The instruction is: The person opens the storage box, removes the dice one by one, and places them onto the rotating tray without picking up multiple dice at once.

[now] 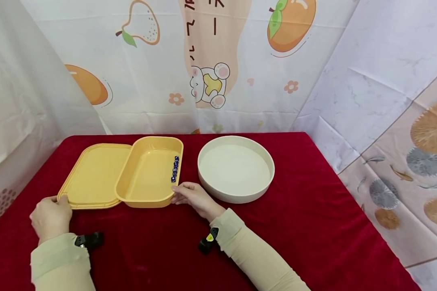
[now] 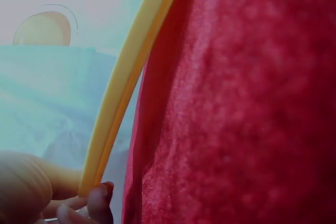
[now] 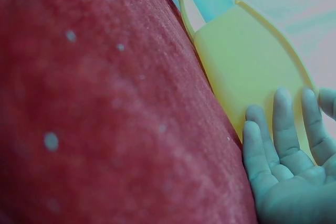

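A yellow plastic box (image 1: 145, 169) stands open on the red cloth, with several dark blue dice (image 1: 175, 169) lined up along its right wall. My right hand (image 1: 193, 196) holds the box's front right corner, thumb at the rim and fingers against the outer wall, as the right wrist view shows. To the box's left lies a flat yellow lid (image 1: 94, 173), its right edge running under the box's flared rim in the head view. With my left hand (image 1: 52, 216) I pinch the lid's front left corner; in the left wrist view the lid's edge (image 2: 123, 87) sits between thumb and fingers.
A round cream tray (image 1: 236, 198) with a low wall stands right of the box, behind my right wrist. Red velvet cloth (image 1: 313, 210) covers the table. Printed curtains (image 1: 149, 93) hang behind the table and at both sides.
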The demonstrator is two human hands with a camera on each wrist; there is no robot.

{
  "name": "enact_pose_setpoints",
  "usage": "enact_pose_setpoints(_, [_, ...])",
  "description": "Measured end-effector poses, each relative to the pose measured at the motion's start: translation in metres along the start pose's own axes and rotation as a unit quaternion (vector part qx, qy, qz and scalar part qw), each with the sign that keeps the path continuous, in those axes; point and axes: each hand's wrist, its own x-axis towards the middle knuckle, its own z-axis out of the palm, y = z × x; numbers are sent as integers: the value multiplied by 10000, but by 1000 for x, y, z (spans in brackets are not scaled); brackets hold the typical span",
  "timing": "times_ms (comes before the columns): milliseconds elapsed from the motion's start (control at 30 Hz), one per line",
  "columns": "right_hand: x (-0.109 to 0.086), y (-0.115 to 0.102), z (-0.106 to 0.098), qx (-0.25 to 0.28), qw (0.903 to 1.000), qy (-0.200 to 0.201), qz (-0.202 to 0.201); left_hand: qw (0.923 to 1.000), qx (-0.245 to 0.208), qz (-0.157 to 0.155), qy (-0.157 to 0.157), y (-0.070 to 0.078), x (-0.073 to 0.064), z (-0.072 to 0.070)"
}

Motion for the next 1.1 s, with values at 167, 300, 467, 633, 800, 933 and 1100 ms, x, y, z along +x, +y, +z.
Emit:
enact_pose_setpoints(167, [0,0,-1,15,10000,-15,-9,9992,192,143,-306,-2,1,-1])
enact_pose_setpoints(300, [1,0,-2,21,10000,-14,-22,9978,311,219,-541,-2,0,-3])
enact_pose_setpoints(467, [0,-1,-2,18,10000,-41,-42,9967,368,250,-676,0,-1,-4])
enact_pose_setpoints(633, [1,0,-2,43,10000,-48,-28,9967,414,227,-666,0,-2,-5])
enact_pose_setpoints(800, [1,2,-2,74,10000,-27,-11,9964,437,250,-688,-1,-2,-5])
enact_pose_setpoints(933, [1,1,-1,67,10000,-12,-13,9963,388,230,-730,-1,-2,-5])
enact_pose_setpoints(1100, [1,-1,-1,28,10000,-3,9,9965,327,180,-750,-1,-1,-3])
